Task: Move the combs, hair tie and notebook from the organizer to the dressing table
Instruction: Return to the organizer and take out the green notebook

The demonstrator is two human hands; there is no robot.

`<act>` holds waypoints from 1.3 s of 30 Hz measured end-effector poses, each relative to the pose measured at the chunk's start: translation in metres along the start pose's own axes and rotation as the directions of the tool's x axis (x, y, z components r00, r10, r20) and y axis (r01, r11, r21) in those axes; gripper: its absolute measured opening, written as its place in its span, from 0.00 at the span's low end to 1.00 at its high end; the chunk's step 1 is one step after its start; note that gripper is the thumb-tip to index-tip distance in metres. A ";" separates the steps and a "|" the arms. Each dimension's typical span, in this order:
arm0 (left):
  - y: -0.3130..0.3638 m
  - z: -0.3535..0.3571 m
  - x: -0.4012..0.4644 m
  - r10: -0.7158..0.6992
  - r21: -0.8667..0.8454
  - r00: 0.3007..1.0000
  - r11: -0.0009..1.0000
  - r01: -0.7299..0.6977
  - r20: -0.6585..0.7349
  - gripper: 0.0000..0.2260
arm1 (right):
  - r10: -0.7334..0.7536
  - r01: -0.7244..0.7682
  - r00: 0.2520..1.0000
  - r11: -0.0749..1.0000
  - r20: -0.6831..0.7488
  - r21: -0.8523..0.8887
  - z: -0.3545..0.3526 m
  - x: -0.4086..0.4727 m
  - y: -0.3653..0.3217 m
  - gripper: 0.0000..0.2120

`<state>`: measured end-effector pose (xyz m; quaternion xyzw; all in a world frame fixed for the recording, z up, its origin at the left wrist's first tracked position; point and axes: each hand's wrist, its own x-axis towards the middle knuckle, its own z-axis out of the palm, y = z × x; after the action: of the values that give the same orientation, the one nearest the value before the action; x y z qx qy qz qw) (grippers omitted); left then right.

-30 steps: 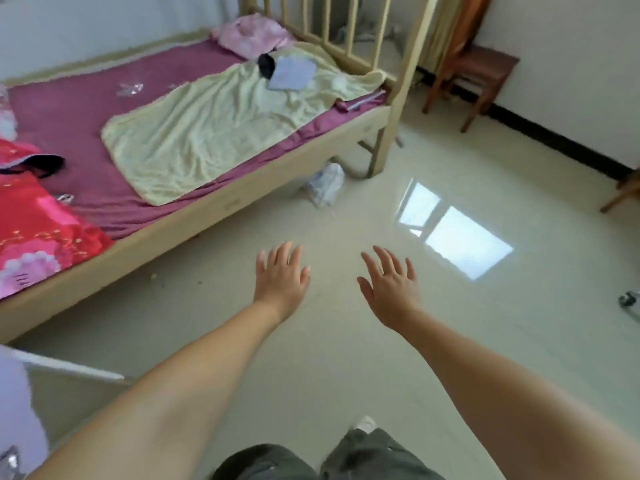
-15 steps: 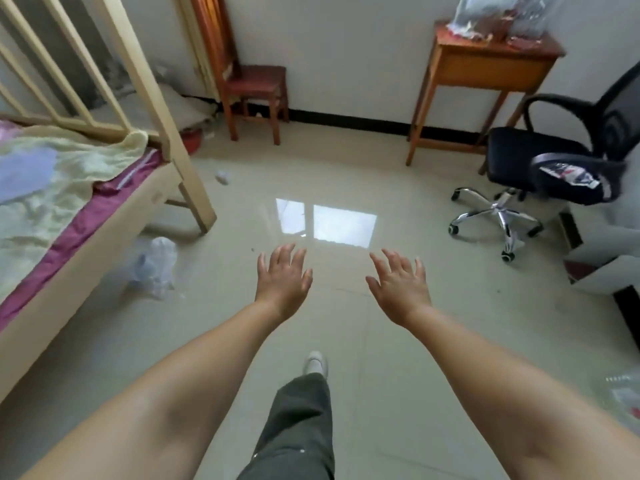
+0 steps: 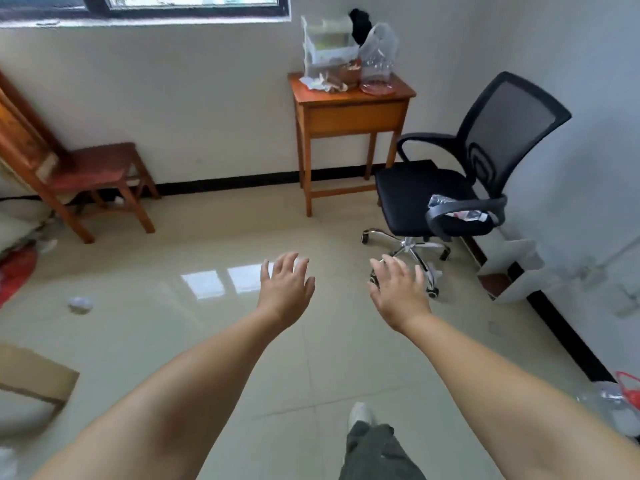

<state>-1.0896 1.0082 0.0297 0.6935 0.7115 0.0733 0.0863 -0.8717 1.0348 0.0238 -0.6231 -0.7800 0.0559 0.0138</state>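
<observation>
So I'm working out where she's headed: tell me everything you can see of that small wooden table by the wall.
The small wooden table is orange-brown with a flat top, a deep apron below it, slim legs and a low crossbar. It stands upright on the tiled floor against the white wall, right of the window. A white organizer, a clear plastic bag and scraps crowd its top. The black office chair stands just to its right. Neither hand touches it.

The things inside the white organizer on the small table are too small and blurred to tell apart; the left edge cuts the wooden chair
</observation>
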 end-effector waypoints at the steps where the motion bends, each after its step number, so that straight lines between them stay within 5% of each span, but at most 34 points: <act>1: 0.003 0.000 0.022 0.019 0.008 1.000 1.000 -0.019 -0.006 0.21 | 0.023 -0.023 1.000 1.000 -0.001 0.000 0.000 0.019 0.010 0.25; 12: 0.018 -0.009 0.350 -0.106 -0.027 0.993 0.994 0.105 -0.048 0.21 | -0.007 0.008 1.000 0.999 0.026 -0.034 -0.042 0.359 0.107 0.25; 18: -0.017 -0.008 0.497 -0.177 -0.037 0.983 0.984 0.175 -0.056 0.21 | -0.110 0.111 0.993 0.994 0.034 -0.010 -0.038 0.523 0.095 0.25; 24: -0.063 -0.029 0.686 -0.115 -0.053 0.988 0.993 0.110 -0.101 0.21 | -0.046 0.046 0.999 0.998 0.010 0.034 -0.045 0.710 0.075 0.24; 35: -0.088 -0.090 0.965 -0.078 -0.287 0.987 0.957 0.035 -0.140 0.24 | 0.068 -0.018 0.986 0.950 -0.153 0.312 -0.112 0.977 0.071 0.22; 39: -0.091 -0.089 1.067 -0.164 -0.406 0.979 0.908 0.102 -0.121 0.27 | 0.092 0.013 0.974 0.893 -0.209 0.450 -0.135 1.102 0.079 0.19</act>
<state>-1.2227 2.0738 0.0730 0.6038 0.7318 0.2628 0.1757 -1.0285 2.1344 0.0964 -0.6212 -0.7265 0.1633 0.2440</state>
